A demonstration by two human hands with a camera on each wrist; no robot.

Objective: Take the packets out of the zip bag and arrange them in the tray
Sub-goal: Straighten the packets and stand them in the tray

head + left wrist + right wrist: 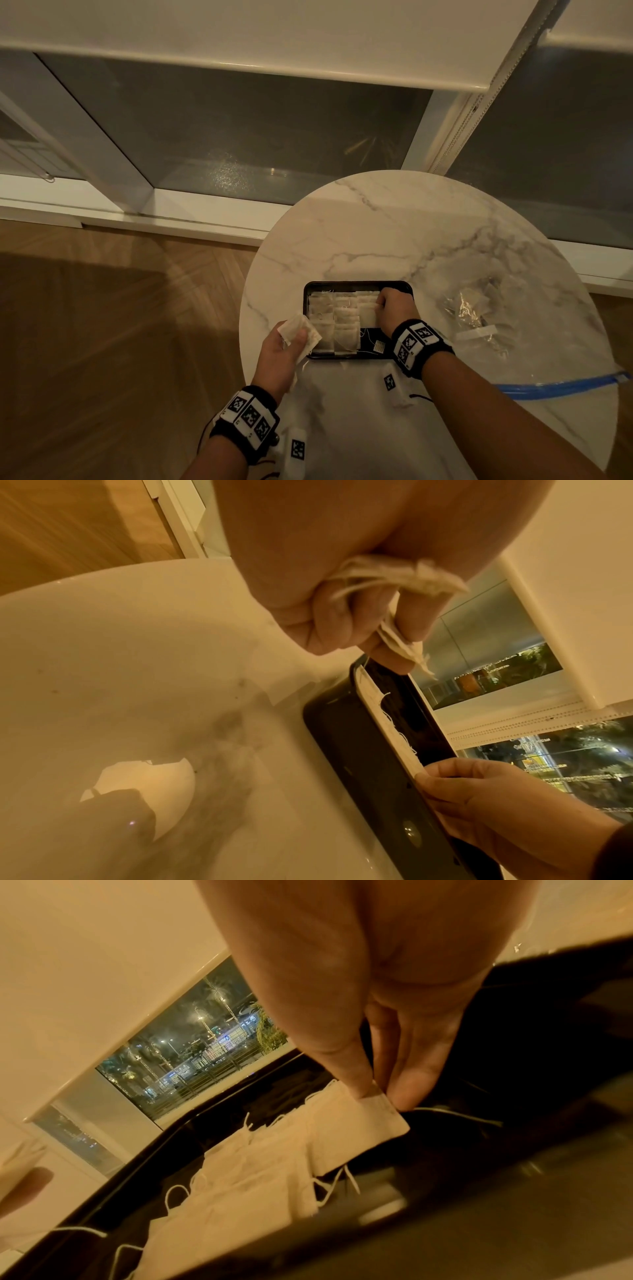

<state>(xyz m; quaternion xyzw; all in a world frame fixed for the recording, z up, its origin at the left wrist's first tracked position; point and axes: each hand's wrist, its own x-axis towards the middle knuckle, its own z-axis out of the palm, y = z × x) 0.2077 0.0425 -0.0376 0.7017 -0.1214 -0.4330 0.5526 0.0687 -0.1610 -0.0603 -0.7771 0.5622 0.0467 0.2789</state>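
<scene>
Head view: right hand (pixel 394 308) pinches flat papery packet (pixel 368 315).

A home: marble table (pixel 394 233), wood floor (pixel 102 325), blinded window (pixel 257 137).

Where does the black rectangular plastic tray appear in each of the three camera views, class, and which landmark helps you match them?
Head view: the black rectangular plastic tray sits low and centre on the round white marble table.
Left wrist view: it runs diagonally down the centre-right, seen edge-on.
Right wrist view: it fills the lower half.
Shared landmark: the right hand pinching a pale paper packet over the tray, visible in all three.
</scene>
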